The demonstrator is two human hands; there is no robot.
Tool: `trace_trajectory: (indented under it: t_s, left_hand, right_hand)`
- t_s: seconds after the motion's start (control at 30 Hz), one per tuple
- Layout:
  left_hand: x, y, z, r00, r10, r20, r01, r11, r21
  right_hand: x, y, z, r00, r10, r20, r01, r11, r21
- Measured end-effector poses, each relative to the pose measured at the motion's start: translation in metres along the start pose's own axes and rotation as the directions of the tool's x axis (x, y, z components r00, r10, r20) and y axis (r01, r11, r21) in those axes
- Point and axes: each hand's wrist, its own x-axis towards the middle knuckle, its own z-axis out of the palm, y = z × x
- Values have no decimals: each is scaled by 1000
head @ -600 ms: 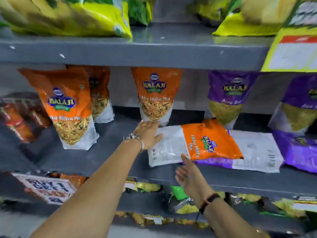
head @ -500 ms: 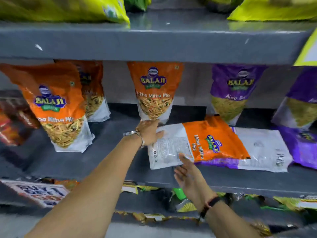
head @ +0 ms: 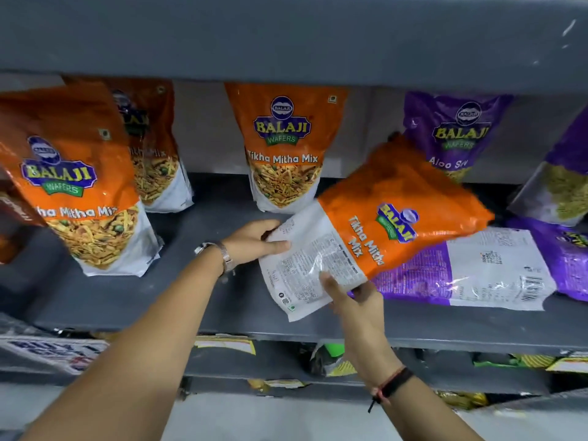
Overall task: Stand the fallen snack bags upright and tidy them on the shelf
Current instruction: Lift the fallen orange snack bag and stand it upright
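now lifted by both hands [head: 356,300], tilted orange "balaji tikha mitha mix" bag [head: 397,214].

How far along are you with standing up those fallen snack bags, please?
Done: three orange bags stand upright, such as the middle one. In hand: left hand and right hand are tilting up the fallen orange bag. Left: the purple bag lying flat beneath.

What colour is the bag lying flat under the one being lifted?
Purple and white, the flat bag, seen in the head view.
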Motion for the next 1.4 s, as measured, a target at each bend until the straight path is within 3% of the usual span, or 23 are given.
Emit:
trace_trajectory:
  t_s: [0.07,0.17,0.27,0.4,0.47,0.63,0.77,0.83,0.93,1.0,1.07,1.13,1.23,1.33,1.4]
  left_hand:
    - [-9,-12,-2,997,18,-71,-25,996,-90]
    - [-19,-28,-2,979,-9,-201,-33,979,-202]
    - [-27,-43,0,937,-62,-343,-33,964,-263]
    - [-34,-59,9,869,-130,-478,41,981,-192]
    - [-34,-64,10,857,-137,-496,43,980,-196]
    - [-21,-64,-1,902,-80,-424,17,988,-150]
    - [-24,-66,8,841,-49,-539,-108,960,-256]
    - [-31,-64,15,823,-10,-569,-237,903,-359]
    - [-42,-63,28,867,-14,-498,-259,841,-475]
    - [-48,-60,44,910,91,-405,-248,901,-356]
    - [-48,-60,52,902,135,-411,-229,955,-188]
    - [-44,-63,45,884,106,-455,-184,974,-131]
    - [-39,-75,26,882,30,-470,-126,977,-173]
    - [-37,-81,16,830,21,-557,-141,975,-173]
    - [-35,-79,18,832,13,-555,-166,960,-226]
  right_hand:
    - [4,-4,0,989,-148,28,150,974,-171]
    - [22,-11,2,944,-268,191,315,906,-283]
    - [45,-13,7,896,-280,344,400,845,-356]
    - [64,-4,15,851,-224,475,434,810,-395]
    - [68,-2,16,850,-210,483,416,829,-373]
    - [42,16,16,872,-271,409,416,849,-325]
    - [26,22,10,799,-499,335,594,743,-309]
    - [42,15,13,823,-509,253,567,761,-314]
    - [75,2,28,923,-254,289,337,896,-290]
    - [91,-2,38,913,-112,392,230,936,-268]
    - [95,-2,43,877,-53,478,191,951,-244]
    - [91,3,42,860,-70,506,186,965,-182]
    - [77,15,31,900,-190,392,262,955,-139]
    - [67,24,18,934,-229,274,297,924,-240]
    - [67,27,13,917,-222,332,330,888,-319]
